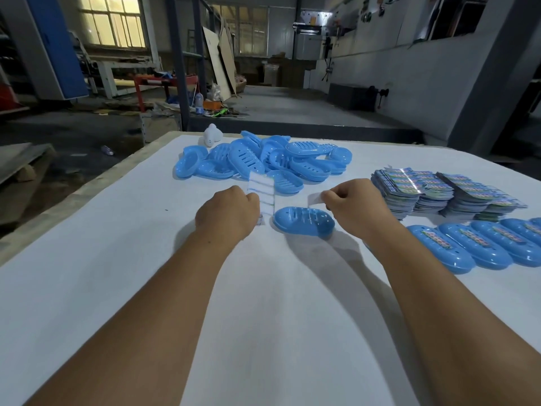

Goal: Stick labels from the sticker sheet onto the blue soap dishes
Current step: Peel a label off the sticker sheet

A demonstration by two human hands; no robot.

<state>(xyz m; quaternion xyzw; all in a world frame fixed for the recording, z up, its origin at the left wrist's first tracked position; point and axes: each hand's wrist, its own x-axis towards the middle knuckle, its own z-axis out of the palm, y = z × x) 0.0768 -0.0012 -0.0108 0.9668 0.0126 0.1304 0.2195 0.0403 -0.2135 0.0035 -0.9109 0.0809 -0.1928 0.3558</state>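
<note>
Hidden: sticker sheet (261, 194) print side faces away, lower end behind left hand (227, 213).
Fingers: left grip sheet; right hand (355, 205) pinches label (314, 198).
Soap dish (304, 221): upside down, long axis left-right.

The room is dim, with warm daylight glowing through the windows (112, 23) at the far left. The white bench (263, 317) is far brighter, lit from above and ahead, so both arms cast soft grey shadows towards the viewer. Glare glints on the sheets (448, 191) at right. The wide lens bends the posts and walls at the edges. The background looks soft and grainy.
</note>
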